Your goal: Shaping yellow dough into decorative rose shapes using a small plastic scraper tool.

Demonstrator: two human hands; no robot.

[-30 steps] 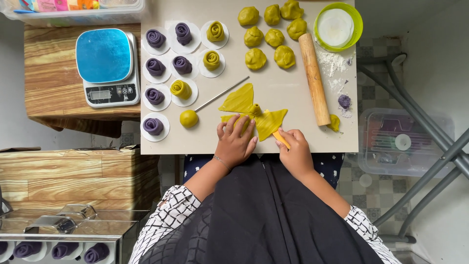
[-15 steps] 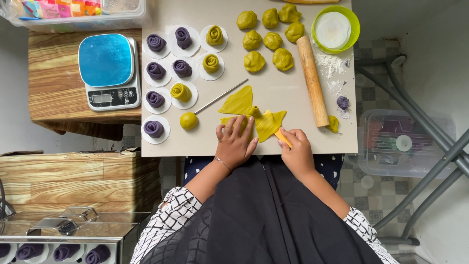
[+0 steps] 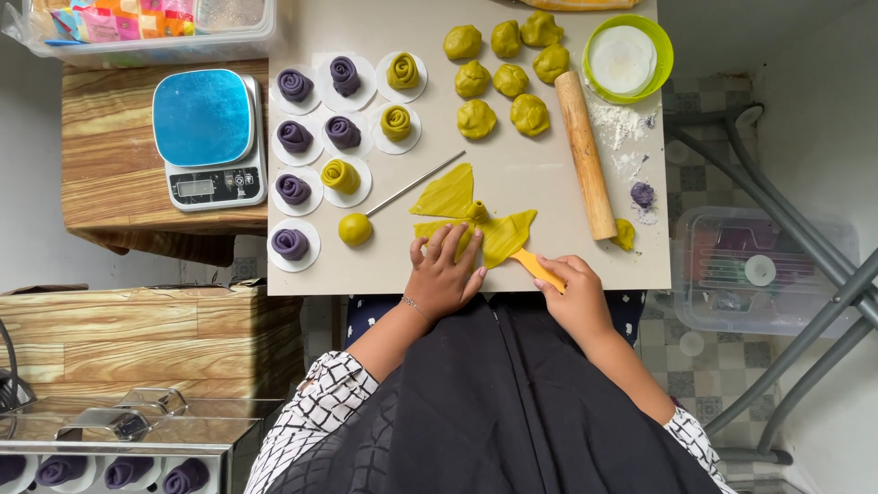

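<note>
2 bare hands in view, left hand [image 3: 445, 277] and right hand [image 3: 574, 295]. A thin bracelet [image 3: 416, 308] circles the left wrist. Sleeves [image 3: 315, 412] are white with a black grid check, pushed back along the forearms. A black apron [image 3: 498, 412] covers the lap.

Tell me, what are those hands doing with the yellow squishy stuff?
A person is shaping yellow-green dough on a pale board. The left hand presses on the flattened dough sheet, which is cut into wedges, and the right hand holds a small yellow scraper at its edge. Finished purple and yellow dough roses sit on white paper rounds to the left, with plain dough balls, a wooden rolling pin and a green bowl nearby.
</note>
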